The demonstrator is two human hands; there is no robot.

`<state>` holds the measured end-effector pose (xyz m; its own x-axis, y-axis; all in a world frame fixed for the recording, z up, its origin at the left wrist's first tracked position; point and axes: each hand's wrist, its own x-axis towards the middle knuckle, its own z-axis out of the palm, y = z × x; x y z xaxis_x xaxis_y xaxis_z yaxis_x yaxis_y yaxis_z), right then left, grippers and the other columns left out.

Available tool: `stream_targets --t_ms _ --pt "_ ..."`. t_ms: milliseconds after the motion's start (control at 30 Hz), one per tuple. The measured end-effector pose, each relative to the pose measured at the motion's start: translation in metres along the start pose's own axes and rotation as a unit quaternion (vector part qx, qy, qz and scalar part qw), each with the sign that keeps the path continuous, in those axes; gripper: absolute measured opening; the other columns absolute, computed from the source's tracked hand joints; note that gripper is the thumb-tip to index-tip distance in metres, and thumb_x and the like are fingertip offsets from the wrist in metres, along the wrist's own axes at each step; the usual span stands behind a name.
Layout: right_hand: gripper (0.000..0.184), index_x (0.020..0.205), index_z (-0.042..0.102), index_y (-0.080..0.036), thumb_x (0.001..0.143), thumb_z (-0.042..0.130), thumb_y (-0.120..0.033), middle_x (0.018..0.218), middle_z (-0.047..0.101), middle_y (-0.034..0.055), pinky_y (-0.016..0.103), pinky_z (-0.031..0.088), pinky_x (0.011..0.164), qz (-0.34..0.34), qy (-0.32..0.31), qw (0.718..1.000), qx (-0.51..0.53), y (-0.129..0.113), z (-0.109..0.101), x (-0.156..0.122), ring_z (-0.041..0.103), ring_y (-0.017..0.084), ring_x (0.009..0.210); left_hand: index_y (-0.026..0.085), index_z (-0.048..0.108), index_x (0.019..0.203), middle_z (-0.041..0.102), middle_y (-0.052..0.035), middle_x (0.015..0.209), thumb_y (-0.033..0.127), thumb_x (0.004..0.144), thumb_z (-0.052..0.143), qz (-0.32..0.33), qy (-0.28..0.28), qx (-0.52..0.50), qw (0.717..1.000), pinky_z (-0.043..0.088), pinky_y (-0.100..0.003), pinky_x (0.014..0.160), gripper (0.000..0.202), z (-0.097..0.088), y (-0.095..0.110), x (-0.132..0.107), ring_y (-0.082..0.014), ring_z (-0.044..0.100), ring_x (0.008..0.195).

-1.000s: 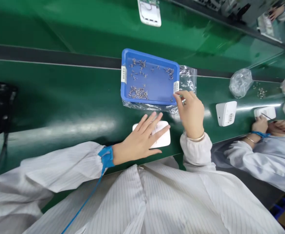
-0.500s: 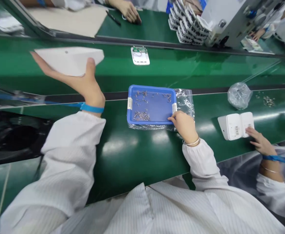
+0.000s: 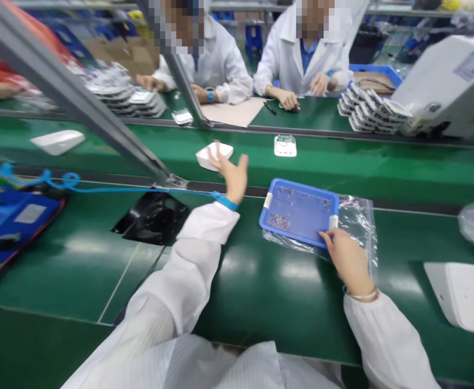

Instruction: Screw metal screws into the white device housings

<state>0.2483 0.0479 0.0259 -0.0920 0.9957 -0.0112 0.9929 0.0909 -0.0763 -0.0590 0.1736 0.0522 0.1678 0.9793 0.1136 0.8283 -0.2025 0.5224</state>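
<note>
My left hand [image 3: 234, 174] reaches far out over the green belt [image 3: 342, 162]. Its fingertips rest on a white plastic device [image 3: 212, 153] lying there, and the thumb is lifted away, so the hand is open. My right hand [image 3: 345, 258] sits at the near right corner of a blue tray [image 3: 302, 208] holding several small screws. Its thumb lies on the rim and the fingers curl at the tray's edge. The tray rests on a clear plastic bag [image 3: 356, 221].
A second open device [image 3: 284, 146] and a white cover [image 3: 56, 141] lie on the belt. A slanted metal bar [image 3: 79, 100], a black fan [image 3: 151, 216] and a blue cable [image 3: 70, 183] are to the left. Another white device [image 3: 464, 294] lies at right. Two people work opposite, beside stacked devices [image 3: 372, 114].
My left hand carried the white device from in front of me out to the belt and has set it down there. My right hand stayed at the blue tray's corner. The view tilted upward.
</note>
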Motion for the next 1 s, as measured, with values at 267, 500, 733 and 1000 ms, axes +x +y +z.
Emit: stream_targets --t_ms 267,500,733,1000 --pt "0.071 0.092 0.067 -0.017 0.092 0.021 -0.071 0.08 0.068 0.0097 0.029 0.037 0.049 -0.024 0.229 0.965 0.128 -0.014 0.001 -0.006 0.063 0.02 0.064 0.016 0.067 0.107 0.065 -0.0149 0.11 0.05 0.044 0.093 -0.092 -0.145 -0.674 0.718 0.043 -0.048 0.109 0.076 0.086 0.113 -0.076 -0.0304 0.064 0.106" --pt "0.055 0.092 0.069 -0.015 0.095 0.033 -0.057 0.076 0.065 0.0116 0.034 0.037 0.045 -0.061 0.272 0.953 0.12 -0.021 0.007 -0.003 0.062 0.027 0.067 0.022 0.072 0.065 0.066 -0.0057 0.082 0.054 0.023 0.094 -0.168 -0.165 -0.734 0.637 0.046 -0.035 0.107 0.057 0.093 0.114 -0.089 -0.0202 0.066 0.073" --pt "0.029 0.092 0.067 -0.015 0.095 0.052 -0.04 0.074 0.064 0.0052 0.025 0.044 0.055 -0.219 0.308 0.907 0.186 -0.023 0.011 -0.002 0.058 0.014 0.059 0.012 0.073 0.08 0.07 -0.0062 0.085 0.044 0.031 0.095 -0.189 -0.131 -0.746 0.625 0.039 -0.043 0.11 0.063 0.085 0.106 -0.099 -0.0191 0.066 0.088" --pt "0.034 0.126 0.057 -0.02 0.097 0.047 -0.036 0.106 0.065 0.0095 0.029 0.054 0.07 -0.177 0.135 0.943 0.245 -0.037 0.008 -0.007 0.063 0.014 0.076 0.011 0.073 0.086 0.073 -0.0071 0.087 0.027 0.051 0.093 -0.17 -0.18 -0.662 0.707 0.048 -0.031 0.093 0.044 0.068 0.078 -0.094 -0.0154 0.067 0.083"
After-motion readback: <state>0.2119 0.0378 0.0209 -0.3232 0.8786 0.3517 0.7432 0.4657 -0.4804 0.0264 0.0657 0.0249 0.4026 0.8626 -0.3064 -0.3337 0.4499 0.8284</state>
